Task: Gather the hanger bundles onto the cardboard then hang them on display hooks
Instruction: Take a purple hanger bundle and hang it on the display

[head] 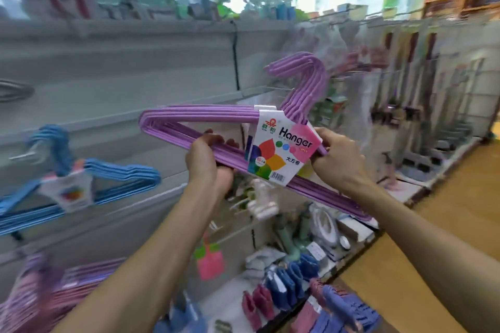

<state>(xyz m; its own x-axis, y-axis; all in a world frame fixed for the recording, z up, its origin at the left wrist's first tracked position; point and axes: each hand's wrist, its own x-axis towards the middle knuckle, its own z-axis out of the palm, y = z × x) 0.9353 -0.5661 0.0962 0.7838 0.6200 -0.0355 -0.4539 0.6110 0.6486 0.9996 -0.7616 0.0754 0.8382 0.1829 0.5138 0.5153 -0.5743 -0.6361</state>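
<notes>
A purple hanger bundle [205, 116] with a white "Hanger" label is held up in front of the grey display wall, its hooks pointing up and right. My left hand [208, 159] grips its lower bar left of the label. My right hand [338, 159] grips the bundle just right of the label. A thin metal display hook [273, 88] juts from the wall behind the bundle's hooks. A blue hanger bundle [108, 173] hangs on the wall at the left. Purple and pink bundles [54, 289] hang at the lower left. No cardboard is in view.
Below the hands, shelves [319, 249] hold small packaged goods, cloths and pegs. Long-handled cleaning tools [422, 105] hang on a wire rack at the right. Yellow-brown floor [446, 251] runs along the right. The picture is blurred by motion.
</notes>
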